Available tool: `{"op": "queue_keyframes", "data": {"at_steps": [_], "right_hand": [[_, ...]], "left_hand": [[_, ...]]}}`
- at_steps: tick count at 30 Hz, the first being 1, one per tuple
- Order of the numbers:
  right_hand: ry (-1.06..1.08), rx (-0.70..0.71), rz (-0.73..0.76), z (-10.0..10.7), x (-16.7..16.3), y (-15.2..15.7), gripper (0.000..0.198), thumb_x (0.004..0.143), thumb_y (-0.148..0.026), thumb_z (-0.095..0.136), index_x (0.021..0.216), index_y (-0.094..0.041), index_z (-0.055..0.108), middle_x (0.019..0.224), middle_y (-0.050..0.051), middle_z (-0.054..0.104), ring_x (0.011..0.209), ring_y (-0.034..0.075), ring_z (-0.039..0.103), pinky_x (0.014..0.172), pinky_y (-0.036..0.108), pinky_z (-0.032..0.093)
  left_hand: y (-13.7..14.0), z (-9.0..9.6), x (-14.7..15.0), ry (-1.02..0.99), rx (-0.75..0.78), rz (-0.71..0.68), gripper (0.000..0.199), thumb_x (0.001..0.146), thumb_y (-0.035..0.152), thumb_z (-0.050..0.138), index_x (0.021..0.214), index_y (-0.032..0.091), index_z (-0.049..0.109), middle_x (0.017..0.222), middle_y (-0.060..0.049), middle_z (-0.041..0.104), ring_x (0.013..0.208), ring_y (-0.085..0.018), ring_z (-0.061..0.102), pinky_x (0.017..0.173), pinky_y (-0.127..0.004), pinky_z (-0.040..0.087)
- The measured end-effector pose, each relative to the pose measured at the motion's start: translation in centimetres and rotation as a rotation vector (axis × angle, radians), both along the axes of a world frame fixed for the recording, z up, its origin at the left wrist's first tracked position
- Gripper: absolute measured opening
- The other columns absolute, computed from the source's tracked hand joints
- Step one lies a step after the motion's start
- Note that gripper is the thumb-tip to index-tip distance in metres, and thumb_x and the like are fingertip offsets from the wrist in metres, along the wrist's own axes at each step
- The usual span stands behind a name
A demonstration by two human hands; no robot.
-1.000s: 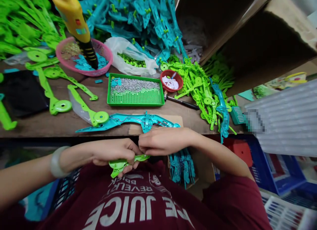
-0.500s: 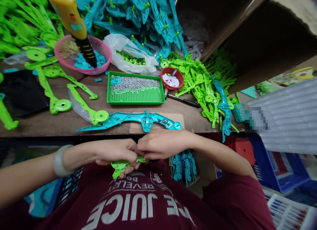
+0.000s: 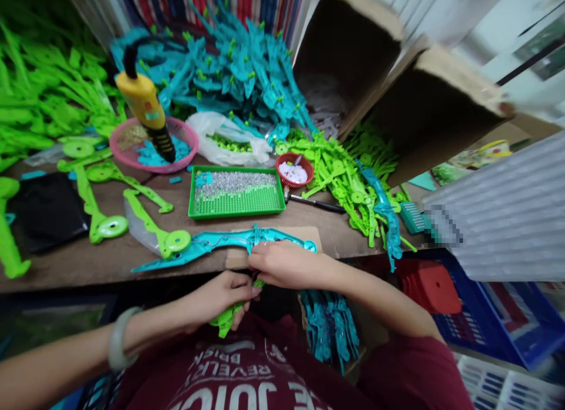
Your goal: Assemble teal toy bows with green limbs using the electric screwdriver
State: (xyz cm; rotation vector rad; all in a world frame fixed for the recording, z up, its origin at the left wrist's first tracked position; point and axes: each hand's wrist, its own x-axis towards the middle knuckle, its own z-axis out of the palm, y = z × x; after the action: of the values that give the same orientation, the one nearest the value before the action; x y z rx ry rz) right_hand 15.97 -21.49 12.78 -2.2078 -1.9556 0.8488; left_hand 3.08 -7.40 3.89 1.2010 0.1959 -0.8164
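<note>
In front of my shirt, my left hand (image 3: 227,295) is closed around a bright green plastic part (image 3: 226,320), whose lower end sticks out below the fingers. Just above and to its right, my right hand (image 3: 282,266) is closed, fingertips pinched at the part's upper end; what they grip is hidden. Behind the right hand, a blue bow-shaped plastic piece (image 3: 220,240) with a thin wire lies along the bench edge, partly covered by that hand. A green arm with a round disc (image 3: 176,243) rests over its left portion.
A green tray (image 3: 236,213) of small metal pieces stands mid-bench, beside a red bowl (image 3: 304,177) and a black-handled hammer (image 3: 324,205). A yellow electric screwdriver (image 3: 143,101) hangs over a pink basket (image 3: 121,157). Green and blue parts are heaped behind; open cardboard boxes (image 3: 424,104) stand right.
The view has tilted upward, showing more behind the bench. My right hand has moved slightly up and away from the left, over the blue piece's edge. The green part stays in my left hand.
</note>
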Motion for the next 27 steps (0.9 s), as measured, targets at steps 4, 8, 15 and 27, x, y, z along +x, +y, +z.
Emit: {"op": "queue_keyframes", "data": {"at_steps": [4, 8, 15, 27], "right_hand": [[0.066, 0.240, -0.363, -0.3, 0.9, -2.9, 0.019, 0.094, -0.016, 0.058, 0.113, -0.015, 0.059, 0.103, 0.008, 0.066, 0.092, 0.018, 0.061, 0.078, 0.030, 0.048], [0.226, 0.335, -0.564, -0.5, -0.2, -4.3, 0.026, 0.095, -0.024, 0.061, 0.119, -0.016, 0.058, 0.089, 0.002, 0.065, 0.078, 0.015, 0.059, 0.072, 0.027, 0.046], [0.134, 0.308, -0.527, -1.2, -1.9, -3.4, 0.015, 0.092, -0.027, 0.068, 0.103, -0.018, 0.072, 0.085, 0.001, 0.063, 0.077, 0.013, 0.056, 0.067, 0.024, 0.038], [0.194, 0.316, -0.564, -1.1, -1.7, -4.0, 0.004, 0.091, -0.013, 0.061, 0.087, -0.015, 0.063, 0.086, 0.002, 0.063, 0.082, 0.015, 0.056, 0.073, 0.026, 0.041]], "left_hand": [[-1.0, -0.4, 0.6, -0.018, 0.004, 0.117, 0.056, 0.075, 0.072, 0.063, 0.083, 0.017, 0.058, 0.056, 0.003, 0.060, 0.045, -0.012, 0.054, 0.047, -0.023, 0.036], [-1.2, 0.2, 0.8, -0.135, 0.071, 0.092, 0.055, 0.081, 0.073, 0.054, 0.078, 0.018, 0.056, 0.050, 0.001, 0.060, 0.045, -0.014, 0.054, 0.048, -0.024, 0.036], [-1.2, 0.6, 1.4, -0.394, 0.308, -0.002, 0.044, 0.092, 0.056, 0.043, 0.069, 0.020, 0.054, 0.053, -0.002, 0.066, 0.050, -0.016, 0.060, 0.055, -0.027, 0.042], [-0.9, 1.7, 3.2, -0.548, 0.516, -0.198, 0.038, 0.094, 0.047, 0.046, 0.072, 0.019, 0.061, 0.052, 0.001, 0.064, 0.053, -0.017, 0.062, 0.059, -0.026, 0.043]]}}
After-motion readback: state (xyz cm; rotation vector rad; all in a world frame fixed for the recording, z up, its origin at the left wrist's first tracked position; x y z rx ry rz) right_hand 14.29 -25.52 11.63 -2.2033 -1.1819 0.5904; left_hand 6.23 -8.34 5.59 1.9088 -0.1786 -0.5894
